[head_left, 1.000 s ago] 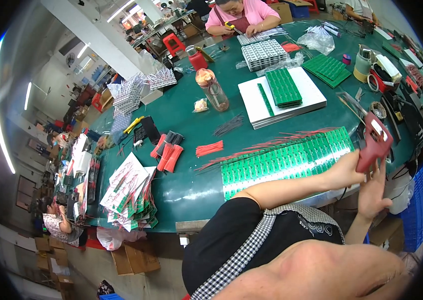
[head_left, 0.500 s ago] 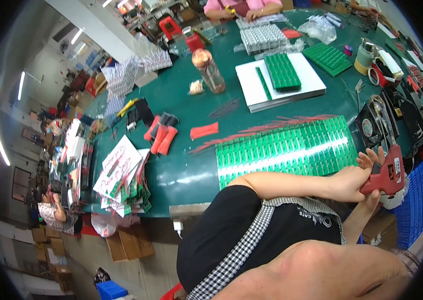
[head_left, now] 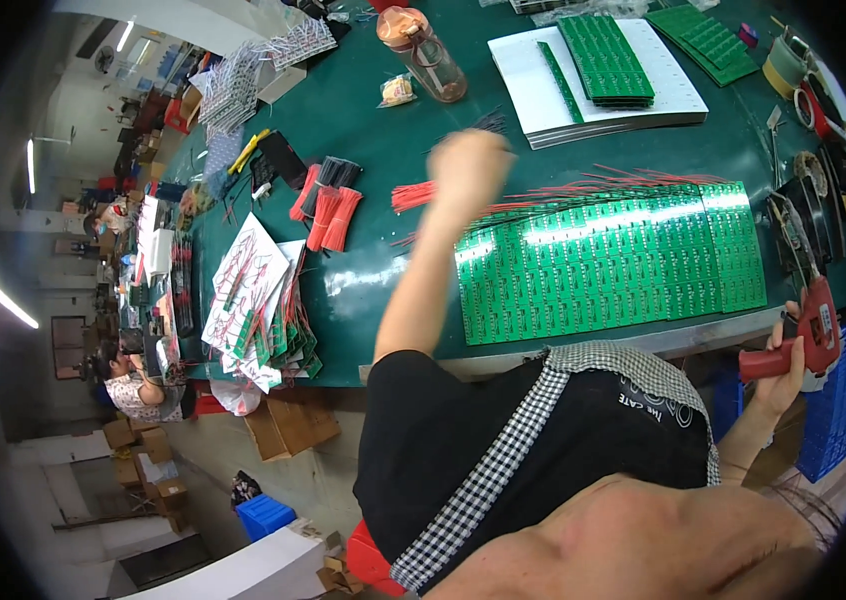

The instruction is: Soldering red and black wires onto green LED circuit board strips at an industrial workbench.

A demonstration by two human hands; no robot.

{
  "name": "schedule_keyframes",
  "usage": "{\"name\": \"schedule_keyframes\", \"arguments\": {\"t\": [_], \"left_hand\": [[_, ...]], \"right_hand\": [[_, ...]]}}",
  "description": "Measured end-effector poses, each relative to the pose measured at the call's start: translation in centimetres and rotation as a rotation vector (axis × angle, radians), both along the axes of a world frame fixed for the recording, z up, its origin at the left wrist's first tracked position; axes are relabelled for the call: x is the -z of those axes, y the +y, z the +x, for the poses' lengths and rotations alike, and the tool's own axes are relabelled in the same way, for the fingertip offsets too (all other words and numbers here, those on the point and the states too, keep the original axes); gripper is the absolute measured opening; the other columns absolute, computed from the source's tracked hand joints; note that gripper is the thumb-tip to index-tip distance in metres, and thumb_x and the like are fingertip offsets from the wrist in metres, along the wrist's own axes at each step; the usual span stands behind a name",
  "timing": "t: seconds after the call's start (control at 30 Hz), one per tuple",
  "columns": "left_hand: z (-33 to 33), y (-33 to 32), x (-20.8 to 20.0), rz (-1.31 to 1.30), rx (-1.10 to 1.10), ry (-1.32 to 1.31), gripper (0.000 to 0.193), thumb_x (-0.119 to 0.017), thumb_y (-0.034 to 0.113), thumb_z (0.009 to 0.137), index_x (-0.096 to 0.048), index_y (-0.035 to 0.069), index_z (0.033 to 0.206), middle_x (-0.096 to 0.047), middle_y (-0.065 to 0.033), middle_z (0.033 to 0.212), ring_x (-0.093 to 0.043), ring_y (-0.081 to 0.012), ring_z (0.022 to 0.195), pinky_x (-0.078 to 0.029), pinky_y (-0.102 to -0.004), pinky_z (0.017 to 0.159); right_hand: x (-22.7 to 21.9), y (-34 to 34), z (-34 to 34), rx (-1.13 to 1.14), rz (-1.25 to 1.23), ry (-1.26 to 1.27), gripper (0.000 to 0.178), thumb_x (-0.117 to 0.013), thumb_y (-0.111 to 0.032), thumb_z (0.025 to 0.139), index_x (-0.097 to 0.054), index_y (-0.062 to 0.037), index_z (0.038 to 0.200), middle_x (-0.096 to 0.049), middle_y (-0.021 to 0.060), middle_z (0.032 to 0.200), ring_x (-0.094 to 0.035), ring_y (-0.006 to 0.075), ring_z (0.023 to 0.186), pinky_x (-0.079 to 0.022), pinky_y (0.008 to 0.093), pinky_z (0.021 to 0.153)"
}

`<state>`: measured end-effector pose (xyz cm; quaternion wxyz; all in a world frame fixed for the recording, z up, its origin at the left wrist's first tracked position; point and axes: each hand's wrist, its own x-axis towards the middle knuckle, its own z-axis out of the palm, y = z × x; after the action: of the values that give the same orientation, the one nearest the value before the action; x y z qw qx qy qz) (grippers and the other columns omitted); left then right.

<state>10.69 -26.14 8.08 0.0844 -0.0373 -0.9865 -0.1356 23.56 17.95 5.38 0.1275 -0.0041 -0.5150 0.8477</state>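
My left hand [head_left: 471,172] is stretched out over the table, curled and seen from its back, beside a loose bunch of thin black wires [head_left: 491,122] and a bundle of red wires [head_left: 411,196]. What its fingers hold is hidden. Below it lies a panel of green circuit boards [head_left: 593,270] in rows, with red and black wires [head_left: 633,182] laid along the far edge. At the table's right edge, my right hand [head_left: 789,375] is closed round a red glue gun [head_left: 821,318], its nozzle pointing up and away.
Wired boards and white sheets [head_left: 248,290] are piled at left, near red and black wire bundles [head_left: 331,205]. A drink bottle [head_left: 428,62] stands farther back. Green boards [head_left: 608,60] rest on a white stack [head_left: 533,125]. Tape rolls [head_left: 813,105] and a blue crate [head_left: 838,400] are at right.
My left hand has left the glue gun and moved left and away over the wires. The right hand now holds the gun alone, slightly lower. The view has shifted.
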Motion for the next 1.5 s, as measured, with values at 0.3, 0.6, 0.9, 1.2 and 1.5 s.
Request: {"name": "schedule_keyframes", "arguments": {"t": [0.3,0.6,0.9,1.2,1.5], "left_hand": [[2.1,-15.4,4.9,0.084,0.120,-0.208,0.041,-0.071,0.009,0.062,-0.058,0.003,0.101,-0.059,-0.0147,0.096,-0.055,-0.0317,0.094,-0.044,-0.0366,0.081],[0.6,-12.8,5.4,0.075,0.203,-0.234,0.017,-0.063,0.000,0.067,-0.061,-0.002,0.083,-0.060,-0.0134,0.075,-0.059,-0.0237,0.070,-0.046,-0.0311,0.067],[1.2,-13.7,4.8,0.066,0.122,-0.240,0.014,-0.063,0.007,0.069,-0.066,0.003,0.082,-0.062,-0.0133,0.079,-0.060,-0.0276,0.073,-0.046,-0.0343,0.065],[-4.9,-10.5,5.7,0.125,0.108,0.030,0.030,-0.069,0.021,0.068,-0.065,0.004,0.092,-0.063,-0.0131,0.089,-0.061,-0.0249,0.084,-0.047,-0.0334,0.071],[-10.4,-11.4,8.4,0.205,-0.064,-0.259,0.024,-0.074,0.017,0.063,-0.065,0.002,0.080,-0.064,-0.0092,0.073,-0.061,-0.0193,0.069,-0.047,-0.0304,0.063]], "right_hand": [[-1.3,-2.5,-1.7,-0.040,0.010,-0.047,0.046,-0.047,-0.013,0.087,-0.033,0.0039,0.128,-0.053,0.0154,0.111,-0.048,0.0100,0.067,-0.038,0.0212,0.057],[-1.8,-2.2,-0.8,0.059,0.053,-0.026,0.047,-0.047,-0.012,0.087,-0.033,0.0045,0.128,-0.052,0.0184,0.110,-0.049,0.0108,0.067,-0.041,0.0207,0.058],[-0.4,-0.9,-0.9,0.009,0.041,-0.039,0.045,-0.048,-0.012,0.087,-0.033,0.0030,0.127,-0.053,0.0169,0.112,-0.049,0.0118,0.067,-0.039,0.0232,0.059],[0.9,2.3,1.4,0.086,0.022,0.005,0.046,-0.046,-0.007,0.087,-0.029,-0.0009,0.130,-0.049,0.0194,0.117,-0.046,0.0127,0.069,-0.041,0.0209,0.060],[1.1,3.1,3.3,0.021,0.005,-0.003,0.047,-0.043,-0.008,0.089,-0.026,0.0014,0.132,-0.047,0.0145,0.117,-0.045,0.0120,0.073,-0.040,0.0214,0.065]]}}
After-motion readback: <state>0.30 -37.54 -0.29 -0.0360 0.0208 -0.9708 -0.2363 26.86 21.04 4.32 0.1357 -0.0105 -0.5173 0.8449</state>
